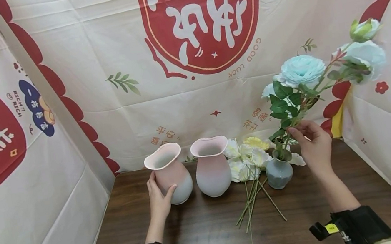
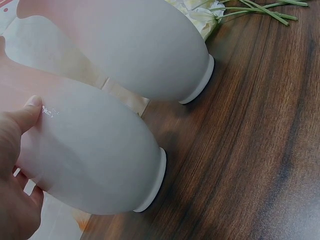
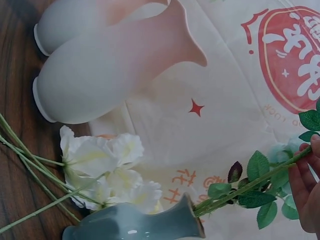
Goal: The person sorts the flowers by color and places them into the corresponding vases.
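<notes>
Two pink-to-white vases stand side by side at the back of the dark wooden table (image 1: 205, 238). My left hand (image 1: 159, 197) grips the left vase (image 1: 169, 172) (image 2: 90, 160) around its body, thumb on its front. The second vase (image 1: 212, 166) (image 2: 140, 45) (image 3: 110, 70) is untouched beside it. My right hand (image 1: 312, 144) (image 3: 307, 185) pinches the stem (image 3: 250, 187) of a pale blue rose spray (image 1: 303, 70) that leans right out of a small grey-blue vase (image 1: 278, 170) (image 3: 135, 222).
White and yellow artificial flowers (image 1: 246, 156) (image 3: 107, 165) lie on the table between the second vase and the small vase, their green stems (image 1: 253, 202) fanning toward me. Printed cloth walls (image 1: 185, 56) close in the back and both sides.
</notes>
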A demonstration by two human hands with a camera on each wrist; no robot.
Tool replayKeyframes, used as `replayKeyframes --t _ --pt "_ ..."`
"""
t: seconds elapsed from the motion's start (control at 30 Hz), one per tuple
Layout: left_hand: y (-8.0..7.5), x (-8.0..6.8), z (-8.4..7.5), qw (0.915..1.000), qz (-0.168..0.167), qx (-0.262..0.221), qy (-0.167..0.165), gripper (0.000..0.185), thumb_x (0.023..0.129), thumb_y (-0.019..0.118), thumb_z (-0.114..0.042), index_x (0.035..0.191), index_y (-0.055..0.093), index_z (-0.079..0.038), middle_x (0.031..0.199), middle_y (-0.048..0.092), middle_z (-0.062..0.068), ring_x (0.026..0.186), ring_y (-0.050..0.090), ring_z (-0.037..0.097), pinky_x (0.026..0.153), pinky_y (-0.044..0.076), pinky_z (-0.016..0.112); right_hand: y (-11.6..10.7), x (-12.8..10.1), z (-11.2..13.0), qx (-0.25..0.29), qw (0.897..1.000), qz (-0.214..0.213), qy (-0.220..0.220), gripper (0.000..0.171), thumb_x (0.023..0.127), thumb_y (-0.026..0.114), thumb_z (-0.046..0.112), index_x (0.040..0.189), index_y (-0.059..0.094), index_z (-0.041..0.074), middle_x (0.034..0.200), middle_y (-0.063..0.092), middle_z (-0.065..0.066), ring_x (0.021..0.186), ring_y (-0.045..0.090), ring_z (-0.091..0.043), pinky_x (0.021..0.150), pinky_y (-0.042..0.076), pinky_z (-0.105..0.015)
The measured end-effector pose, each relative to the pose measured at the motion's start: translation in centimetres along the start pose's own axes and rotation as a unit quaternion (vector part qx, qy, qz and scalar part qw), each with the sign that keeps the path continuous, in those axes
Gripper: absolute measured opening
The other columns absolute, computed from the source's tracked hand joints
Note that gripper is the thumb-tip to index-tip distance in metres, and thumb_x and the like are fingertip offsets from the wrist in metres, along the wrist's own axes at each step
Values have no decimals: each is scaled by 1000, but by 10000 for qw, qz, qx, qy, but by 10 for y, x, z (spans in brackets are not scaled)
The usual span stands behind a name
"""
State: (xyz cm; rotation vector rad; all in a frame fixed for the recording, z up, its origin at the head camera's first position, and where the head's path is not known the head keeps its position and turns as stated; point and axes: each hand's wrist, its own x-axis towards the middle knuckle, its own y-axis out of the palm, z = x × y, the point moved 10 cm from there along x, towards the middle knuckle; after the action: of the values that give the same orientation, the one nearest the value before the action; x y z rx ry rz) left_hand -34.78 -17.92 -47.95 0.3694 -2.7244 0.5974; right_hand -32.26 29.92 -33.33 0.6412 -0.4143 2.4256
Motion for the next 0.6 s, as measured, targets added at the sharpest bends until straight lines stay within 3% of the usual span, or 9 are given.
replayKeyframes --t 0.6 --pt "0 0 2 10000 22 38 -44 89 87 77 -18 154 22 1 149 32 27 142 33 42 117 28 56 5 3 -22 -350 9990 161 213 21 89 74 12 102 69 -4 76 58 32 73 57 15 65 44 -3"
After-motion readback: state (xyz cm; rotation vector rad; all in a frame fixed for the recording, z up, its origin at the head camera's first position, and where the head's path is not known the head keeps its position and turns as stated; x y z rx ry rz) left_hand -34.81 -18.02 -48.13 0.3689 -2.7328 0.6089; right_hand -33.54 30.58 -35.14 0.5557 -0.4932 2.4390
